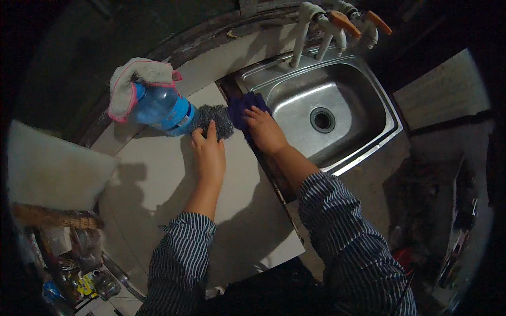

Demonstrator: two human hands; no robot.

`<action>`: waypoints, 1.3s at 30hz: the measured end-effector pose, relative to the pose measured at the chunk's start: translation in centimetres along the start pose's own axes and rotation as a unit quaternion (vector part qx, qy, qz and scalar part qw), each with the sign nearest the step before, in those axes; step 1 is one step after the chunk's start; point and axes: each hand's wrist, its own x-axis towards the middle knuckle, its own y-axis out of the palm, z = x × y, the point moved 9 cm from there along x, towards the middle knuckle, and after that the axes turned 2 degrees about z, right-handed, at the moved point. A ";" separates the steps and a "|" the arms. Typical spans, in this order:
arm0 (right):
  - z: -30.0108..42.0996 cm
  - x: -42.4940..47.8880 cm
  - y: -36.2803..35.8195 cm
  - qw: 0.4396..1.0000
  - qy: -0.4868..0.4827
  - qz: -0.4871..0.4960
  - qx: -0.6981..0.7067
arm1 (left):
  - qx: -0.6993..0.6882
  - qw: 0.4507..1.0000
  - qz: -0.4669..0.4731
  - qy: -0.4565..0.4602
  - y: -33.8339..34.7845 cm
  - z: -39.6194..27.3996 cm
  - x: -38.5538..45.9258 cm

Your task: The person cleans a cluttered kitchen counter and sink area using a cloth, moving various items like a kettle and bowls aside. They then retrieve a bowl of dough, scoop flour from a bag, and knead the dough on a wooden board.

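My left hand point(209, 154) rests its fingertips on a grey metal scouring pad point(215, 118), index finger stretched over the top. Whether it grips the pad is unclear. Pressed onto a bunched dark purple cloth point(241, 112), my right hand point(265, 130) has its fingers bent over the fabric. That cloth lies between the pad and the left rim of a stainless steel sink point(292, 138). Just left of the pad is a large blue-tinted plastic bottle point(158, 108) with a printed label. A whitish cloth with pink edging point(124, 85) drapes over the bottle's top.
Two pale pipe taps with orange handles point(344, 24) rise behind the sink. Under my arms spreads a light tiled countertop point(237, 173), with a dark gap along the sink side. A pale board point(55, 166) stands at left, above cluttered items point(85, 282).
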 end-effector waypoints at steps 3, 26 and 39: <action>1.2 -3.2 -1.3 1.000 0.005 0.025 0.003 | -0.030 0.999 -0.014 0.010 0.9 0.3 0.7; 7.2 -19.0 -6.0 0.965 -0.092 0.244 0.015 | -0.070 0.987 0.108 -0.101 -5.7 1.3 -32.3; 17.7 -26.8 -11.1 0.847 0.081 0.177 0.495 | -0.099 0.962 -0.003 -0.256 -18.3 -0.4 -49.8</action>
